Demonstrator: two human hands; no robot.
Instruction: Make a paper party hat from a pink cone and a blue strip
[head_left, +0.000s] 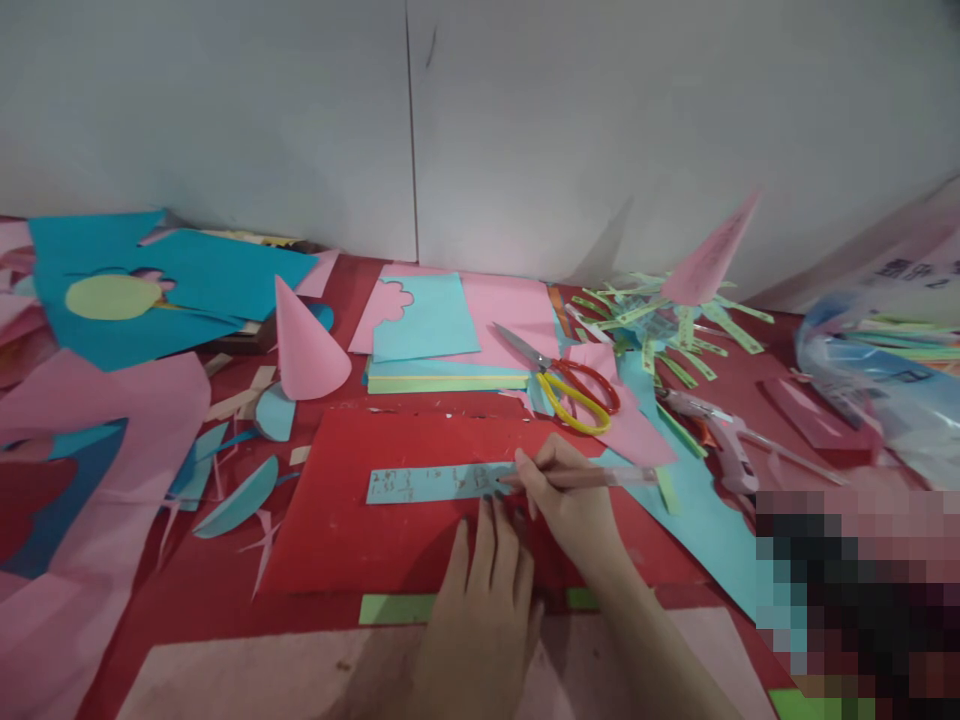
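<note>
A light blue paper strip (435, 483) with handwriting lies on a red sheet (352, 540) in the middle of the table. My right hand (570, 500) grips a pink pen (592, 478), whose tip rests on the strip's right end. My left hand (480, 600) lies flat on the red sheet just below the strip, fingers stretched out and holding nothing.
Scissors (566, 385) with yellow and red handles lie behind the red sheet. A pink paper cone (304, 345) stands at left, another (709, 260) at right over green strips (675, 330). A glue gun (724, 435), a plastic bag (877, 370) and coloured sheets (150, 280) surround the work area.
</note>
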